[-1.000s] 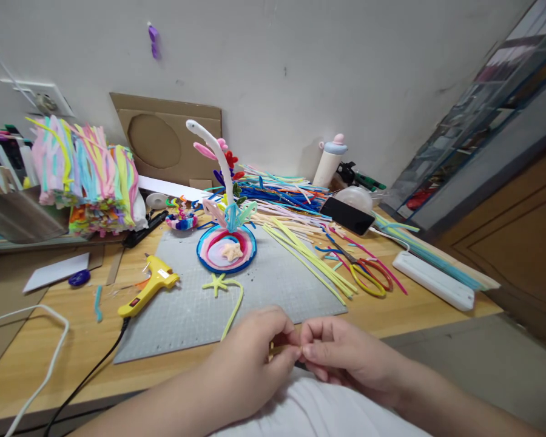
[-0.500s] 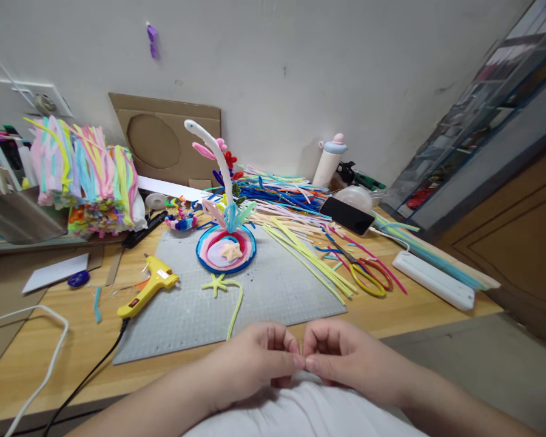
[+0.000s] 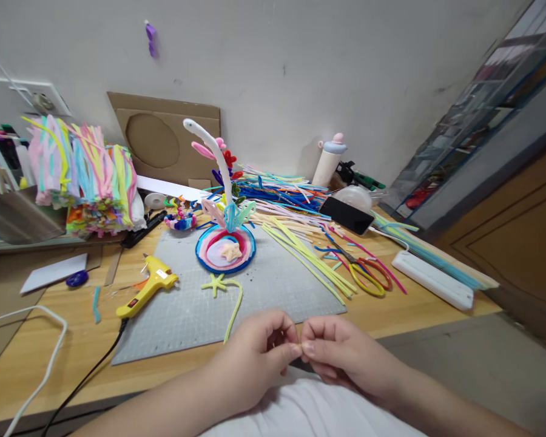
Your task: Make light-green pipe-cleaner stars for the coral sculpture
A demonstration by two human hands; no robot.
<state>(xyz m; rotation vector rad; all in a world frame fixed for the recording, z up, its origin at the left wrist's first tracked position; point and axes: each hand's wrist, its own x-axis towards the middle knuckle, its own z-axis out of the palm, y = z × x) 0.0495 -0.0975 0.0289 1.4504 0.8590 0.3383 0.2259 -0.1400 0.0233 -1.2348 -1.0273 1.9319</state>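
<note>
My left hand (image 3: 268,343) and my right hand (image 3: 339,346) meet at the fingertips in front of the table edge, above my lap. Both are closed in a pinch, thumb against fingers; anything between them is hidden or too small to name. Beyond my left hand, a yellow-green pipe-cleaner star (image 3: 215,285) with a long tail lies on the grey cutting mat (image 3: 282,297). Behind it stands a round pipe-cleaner base (image 3: 201,261) of coloured rings, bearing a cream star (image 3: 231,252) and a tall white curved stem (image 3: 216,152).
A yellow glue gun (image 3: 150,285) lies left with its black cord. Yellow-green pipe cleaners (image 3: 309,261) and scissors (image 3: 366,276) lie right, near a phone (image 3: 346,215) and a white power strip (image 3: 432,279). Bundled pipe cleaners (image 3: 84,170) and cardboard (image 3: 200,130) stand at the back.
Both my hands have risen slightly, still pinched together at the fingertips. The things on the table have stayed in place.
</note>
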